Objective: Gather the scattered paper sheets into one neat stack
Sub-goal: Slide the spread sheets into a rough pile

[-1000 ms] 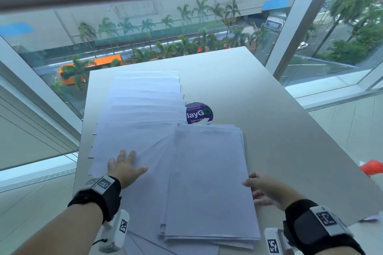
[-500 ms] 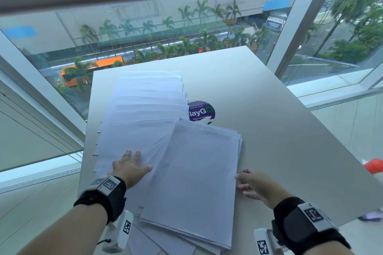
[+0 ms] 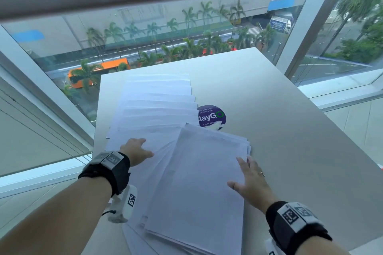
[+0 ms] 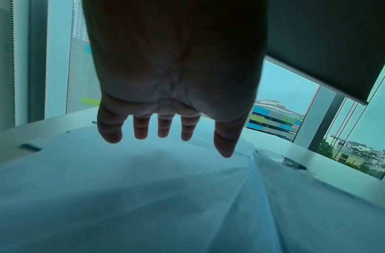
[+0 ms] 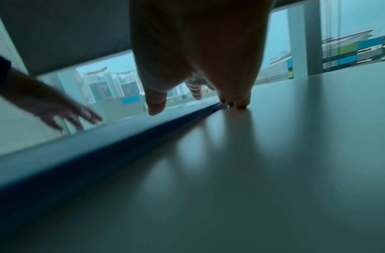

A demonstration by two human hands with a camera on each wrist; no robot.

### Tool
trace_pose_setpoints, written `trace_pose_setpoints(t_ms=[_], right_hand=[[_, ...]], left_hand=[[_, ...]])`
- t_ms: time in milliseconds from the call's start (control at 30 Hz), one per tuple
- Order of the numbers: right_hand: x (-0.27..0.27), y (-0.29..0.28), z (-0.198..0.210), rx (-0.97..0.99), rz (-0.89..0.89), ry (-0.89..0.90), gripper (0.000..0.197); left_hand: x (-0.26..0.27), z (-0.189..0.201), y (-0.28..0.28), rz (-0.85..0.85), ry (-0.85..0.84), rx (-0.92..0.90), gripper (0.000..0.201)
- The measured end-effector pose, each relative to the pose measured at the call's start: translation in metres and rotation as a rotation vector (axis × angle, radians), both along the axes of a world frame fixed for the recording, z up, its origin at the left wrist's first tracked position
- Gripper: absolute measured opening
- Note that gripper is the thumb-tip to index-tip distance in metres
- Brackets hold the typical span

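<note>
A loose pile of white sheets (image 3: 199, 188) lies tilted at the near middle of the grey table (image 3: 290, 130). Behind it, several more sheets (image 3: 157, 101) are fanned out in a row toward the window. My left hand (image 3: 134, 150) rests flat with straight fingers on the fanned sheets left of the pile; the left wrist view shows its spread fingers (image 4: 141, 131) over white paper (image 4: 144, 196). My right hand (image 3: 249, 180) lies open along the pile's right edge, thumb on top. In the right wrist view its fingertips (image 5: 237, 105) touch the table beside the pile's edge (image 5: 122, 138).
A round purple sticker (image 3: 212, 117) sits on the table just beyond the pile, partly covered by paper. The table's left edge (image 3: 96, 130) runs close to the fanned sheets. Glass windows (image 3: 145, 33) surround the far side. Bare tabletop stretches to the right.
The pile has swung counterclockwise and slid left onto the fanned sheets. My right hand came in from the table onto the pile's right edge. My left hand moved forward a little.
</note>
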State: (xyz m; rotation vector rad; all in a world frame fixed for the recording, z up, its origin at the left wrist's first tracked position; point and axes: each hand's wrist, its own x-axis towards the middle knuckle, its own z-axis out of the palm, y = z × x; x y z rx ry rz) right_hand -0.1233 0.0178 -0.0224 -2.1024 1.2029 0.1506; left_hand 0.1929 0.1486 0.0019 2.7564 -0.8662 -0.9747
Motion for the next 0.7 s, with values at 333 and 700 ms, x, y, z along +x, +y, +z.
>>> trace_pose_setpoints(t_ms=[333, 700], right_hand=[[0.026, -0.017, -0.001, 0.019, -0.056, 0.269, 0.111], [0.037, -0.031, 0.009, 0.213, -0.105, 0.479, 0.138]], left_hand=[[0.052, 0.014, -0.057, -0.064, -0.088, 0.006, 0.069], [0.111, 0.016, -0.136, -0.15, -0.204, 0.057, 0.071]])
